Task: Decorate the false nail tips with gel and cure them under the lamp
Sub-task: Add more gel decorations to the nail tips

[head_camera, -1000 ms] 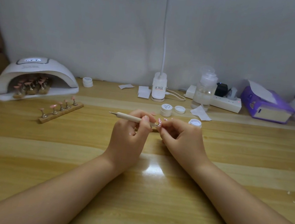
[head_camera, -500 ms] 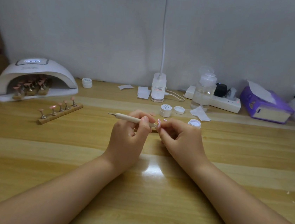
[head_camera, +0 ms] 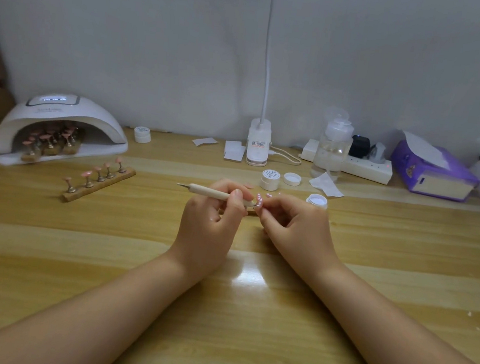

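Observation:
My left hand [head_camera: 213, 220] grips a wooden dotting tool [head_camera: 210, 192] that lies almost level, its tip touching a pink false nail tip [head_camera: 259, 198] dotted with white. My right hand [head_camera: 293, 227] pinches that nail tip between fingertips. An open gel pot [head_camera: 317, 200] sits just behind my right hand. A wooden holder [head_camera: 98, 183] with several pink nail tips on stands lies at the left. The white curing lamp [head_camera: 59, 128] at the far left has more nail holders inside.
A closed white gel jar [head_camera: 270, 180] and a loose lid [head_camera: 292, 178] stand behind my hands. Further back are a desk lamp base [head_camera: 257, 146], a clear pump bottle [head_camera: 332, 150], a power strip [head_camera: 363, 166], a purple tissue box [head_camera: 431, 173], paper wipes [head_camera: 326, 185] and another small jar [head_camera: 142, 134].

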Demonstrator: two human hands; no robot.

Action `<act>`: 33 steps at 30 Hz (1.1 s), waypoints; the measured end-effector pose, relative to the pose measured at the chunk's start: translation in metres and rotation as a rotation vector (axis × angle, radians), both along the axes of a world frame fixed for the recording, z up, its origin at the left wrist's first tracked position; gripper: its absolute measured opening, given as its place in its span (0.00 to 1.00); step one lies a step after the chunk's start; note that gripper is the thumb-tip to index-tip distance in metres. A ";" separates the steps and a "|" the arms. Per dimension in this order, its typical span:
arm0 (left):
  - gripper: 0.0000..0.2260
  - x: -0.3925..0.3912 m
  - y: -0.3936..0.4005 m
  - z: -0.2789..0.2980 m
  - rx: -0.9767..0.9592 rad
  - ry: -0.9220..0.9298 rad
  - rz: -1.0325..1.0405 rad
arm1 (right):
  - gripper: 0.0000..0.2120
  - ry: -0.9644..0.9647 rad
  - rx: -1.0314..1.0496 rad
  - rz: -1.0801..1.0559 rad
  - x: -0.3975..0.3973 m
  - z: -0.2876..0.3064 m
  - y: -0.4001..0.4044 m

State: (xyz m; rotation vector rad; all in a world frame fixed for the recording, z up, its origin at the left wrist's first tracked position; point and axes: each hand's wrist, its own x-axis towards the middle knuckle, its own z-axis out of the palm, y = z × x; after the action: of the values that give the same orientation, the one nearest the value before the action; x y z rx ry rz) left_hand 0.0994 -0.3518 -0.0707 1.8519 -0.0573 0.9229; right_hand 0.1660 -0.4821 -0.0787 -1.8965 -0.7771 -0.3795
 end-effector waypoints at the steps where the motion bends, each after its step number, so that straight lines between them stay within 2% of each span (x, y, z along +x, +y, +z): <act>1: 0.12 0.000 0.000 0.000 0.000 0.000 0.000 | 0.02 0.000 -0.001 0.000 0.000 0.000 0.000; 8: 0.12 0.000 0.000 -0.001 -0.011 -0.014 -0.004 | 0.02 0.016 0.000 0.002 0.000 0.000 0.000; 16: 0.08 0.001 0.004 0.004 -0.111 -0.137 0.016 | 0.02 0.044 0.070 0.029 0.000 0.001 -0.001; 25: 0.07 0.011 0.014 0.001 -0.212 -0.138 0.077 | 0.03 -0.024 0.123 0.063 -0.006 0.007 -0.003; 33: 0.07 0.018 0.020 -0.004 -0.195 -0.076 0.129 | 0.04 0.238 0.289 0.086 -0.014 0.022 0.007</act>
State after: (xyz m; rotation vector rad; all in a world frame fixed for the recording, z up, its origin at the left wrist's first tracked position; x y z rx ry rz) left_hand 0.1173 -0.3321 -0.0744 1.6545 0.1032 1.0507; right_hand 0.1522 -0.4754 -0.0565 -1.5972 -0.6069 -0.1958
